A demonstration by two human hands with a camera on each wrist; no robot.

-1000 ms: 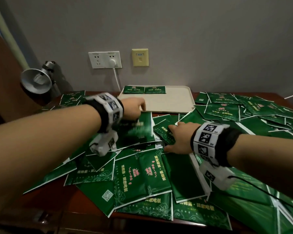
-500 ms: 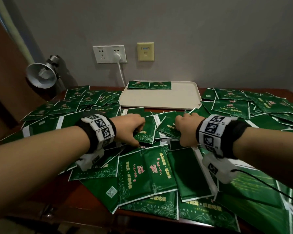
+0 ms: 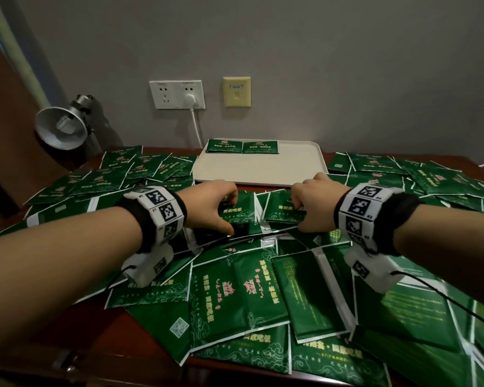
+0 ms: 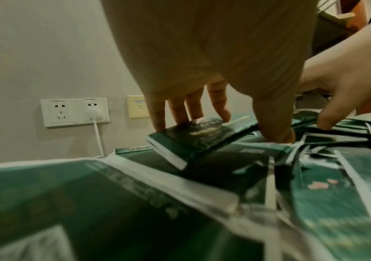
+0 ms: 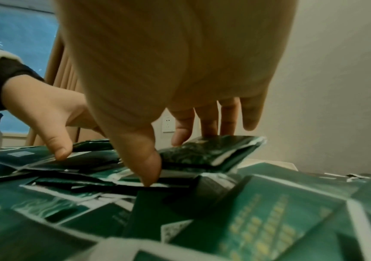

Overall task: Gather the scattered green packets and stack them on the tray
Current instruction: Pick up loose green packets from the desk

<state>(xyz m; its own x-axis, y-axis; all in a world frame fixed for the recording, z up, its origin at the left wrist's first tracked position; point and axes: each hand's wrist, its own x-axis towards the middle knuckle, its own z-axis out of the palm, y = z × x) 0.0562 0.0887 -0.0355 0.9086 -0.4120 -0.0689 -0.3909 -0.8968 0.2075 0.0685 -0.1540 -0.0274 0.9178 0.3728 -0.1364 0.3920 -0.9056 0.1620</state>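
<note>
1. Green packets [image 3: 235, 289] lie scattered over the table [image 3: 140, 331]; 2 sit at the tray's [image 3: 263, 169] far edge.
2. The left hand [image 3: 210, 205] pinches a packet [image 4: 198, 139], fingers above, thumb at its near edge.
3. The right hand [image 3: 316, 202] pinches another packet [image 5: 211, 150] just beside it.

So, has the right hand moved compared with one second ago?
Yes. The right hand has moved away from the person, toward the tray; its knuckles now reach the tray's near edge.

Tray [image 3: 263, 171]: one; packets on tray [image 3: 242, 146]: two.
</note>
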